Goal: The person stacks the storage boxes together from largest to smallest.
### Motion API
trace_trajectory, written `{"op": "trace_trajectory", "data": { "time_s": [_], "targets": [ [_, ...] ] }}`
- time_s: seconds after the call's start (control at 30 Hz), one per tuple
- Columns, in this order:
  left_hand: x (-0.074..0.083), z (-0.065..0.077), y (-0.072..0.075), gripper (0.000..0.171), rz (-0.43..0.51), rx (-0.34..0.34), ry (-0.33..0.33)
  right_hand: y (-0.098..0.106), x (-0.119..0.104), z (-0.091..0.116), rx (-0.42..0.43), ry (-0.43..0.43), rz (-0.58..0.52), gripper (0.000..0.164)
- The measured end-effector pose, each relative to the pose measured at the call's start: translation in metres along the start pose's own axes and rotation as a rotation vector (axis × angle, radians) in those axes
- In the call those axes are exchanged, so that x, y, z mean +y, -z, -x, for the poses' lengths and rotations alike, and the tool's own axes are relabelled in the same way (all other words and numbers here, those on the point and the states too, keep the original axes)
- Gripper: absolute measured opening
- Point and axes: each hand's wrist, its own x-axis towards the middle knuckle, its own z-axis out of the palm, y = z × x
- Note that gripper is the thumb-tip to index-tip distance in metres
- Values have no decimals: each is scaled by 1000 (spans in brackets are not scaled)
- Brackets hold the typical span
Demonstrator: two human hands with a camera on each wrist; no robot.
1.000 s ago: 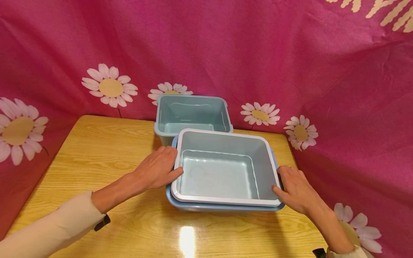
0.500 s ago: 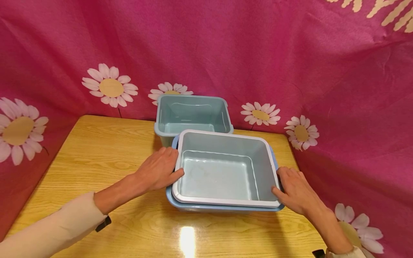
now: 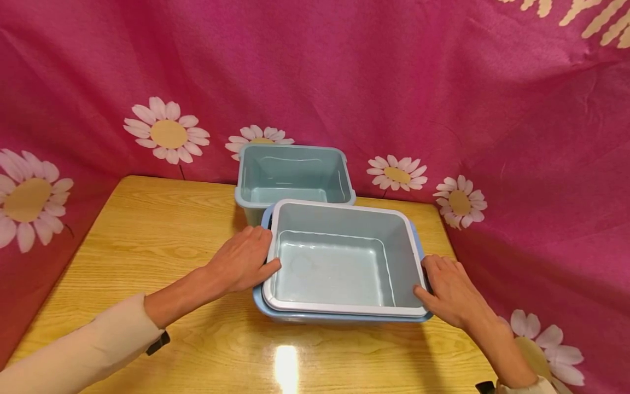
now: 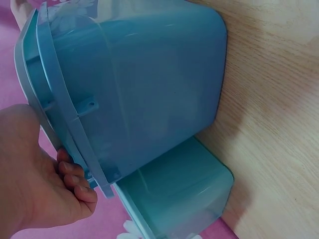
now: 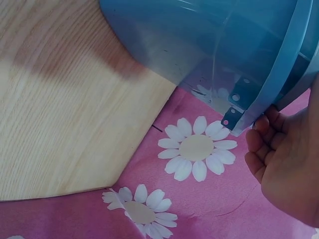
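A grey plastic bin with a pale rim (image 3: 344,309) sits nested inside a larger blue bin (image 3: 275,314), whose rim shows just below it all round. My left hand (image 3: 243,257) grips the grey bin's left rim, thumb over the inner edge and fingers curled under the outside. On the opposite side my right hand (image 3: 453,290) holds the right rim the same way. In the left wrist view the curled fingers (image 4: 75,181) tuck beneath the upper rim, beside the blue bin's wall (image 4: 149,89). The right wrist view shows fingers (image 5: 261,142) curled at the rims.
Behind the nested pair stands a smaller grey-green bin (image 3: 295,175), its front partly hidden by them. All stand on a wooden table (image 3: 162,241). A pink cloth with daisies (image 3: 315,71) hangs along the back and sides, close to the table's edges.
The grey bin's rim has sunk very slightly within the blue bin, both hands keeping their grip on it. The bin behind has not moved.
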Motion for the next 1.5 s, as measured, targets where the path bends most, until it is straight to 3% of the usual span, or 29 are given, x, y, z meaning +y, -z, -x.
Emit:
{"op": "trace_trajectory", "data": {
  "time_s": [1.5],
  "targets": [
    [-1,-2,-6,38,-50,-26,6,-2,2,-4,-11,17,93,30]
  ]
}}
